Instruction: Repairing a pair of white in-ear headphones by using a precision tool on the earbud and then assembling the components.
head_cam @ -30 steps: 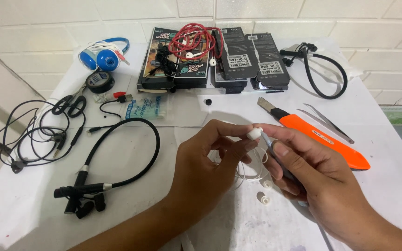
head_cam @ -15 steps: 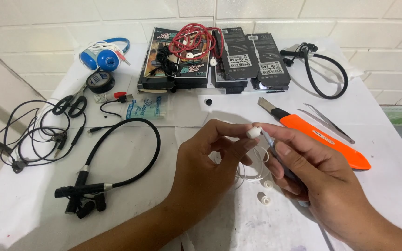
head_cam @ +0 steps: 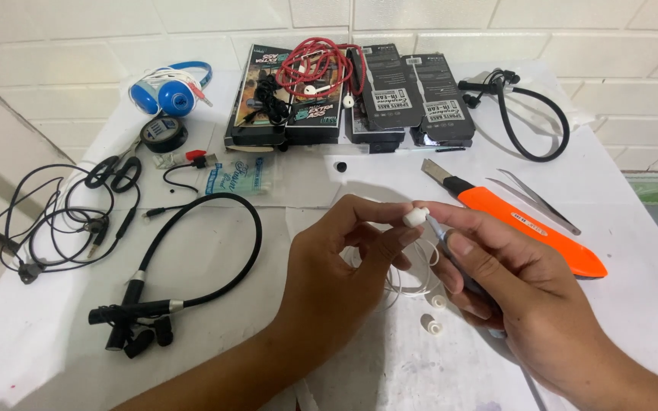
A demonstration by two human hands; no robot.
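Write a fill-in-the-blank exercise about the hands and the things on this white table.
1. The left hand pinches a small white earbud between thumb and ____.
2. The right hand holds a thin grey tool whose tip touches the ____.
3. The utility knife beside the steel tweezers has a handle coloured ____.
4. The black-handled scissors lie on the table's ____ side.

Missing words: forefinger; earbud; orange; left

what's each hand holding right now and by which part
Left hand pinches a white earbud by its body at the fingertips. Right hand grips a thin tool along its shaft, tip at the earbud.
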